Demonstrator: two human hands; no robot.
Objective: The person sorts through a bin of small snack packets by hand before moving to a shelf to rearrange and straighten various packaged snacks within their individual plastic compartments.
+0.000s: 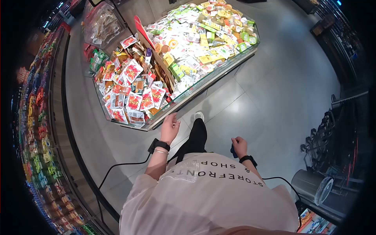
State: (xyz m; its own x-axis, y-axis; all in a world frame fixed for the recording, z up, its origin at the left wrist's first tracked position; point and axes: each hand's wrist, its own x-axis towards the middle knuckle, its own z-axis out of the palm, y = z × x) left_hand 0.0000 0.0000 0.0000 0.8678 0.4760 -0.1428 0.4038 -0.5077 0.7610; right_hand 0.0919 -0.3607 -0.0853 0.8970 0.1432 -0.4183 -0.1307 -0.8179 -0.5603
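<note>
My left hand (170, 128) hangs just in front of the near corner of a glass-edged display bin (203, 81), its fingers loosely apart and holding nothing. Red-and-white snack packets (134, 101) lie heaped in the bin's left section, closest to that hand. Beyond a brown divider (158, 60), yellow, green and white packs (207, 35) fill the other section. My right hand (239, 147) is low in front of my body, its fingers curled round a small dark blue thing (234, 152), mostly hidden. Both wrists wear black bands with cables.
Shelves of colourful packaged goods (39, 137) run along the left. Grey tiled floor (270, 90) stretches to the right of the bin. On the right are metal racks (321, 135) and a metal cylinder (309, 184). A clear container of packets (102, 25) stands behind the bin.
</note>
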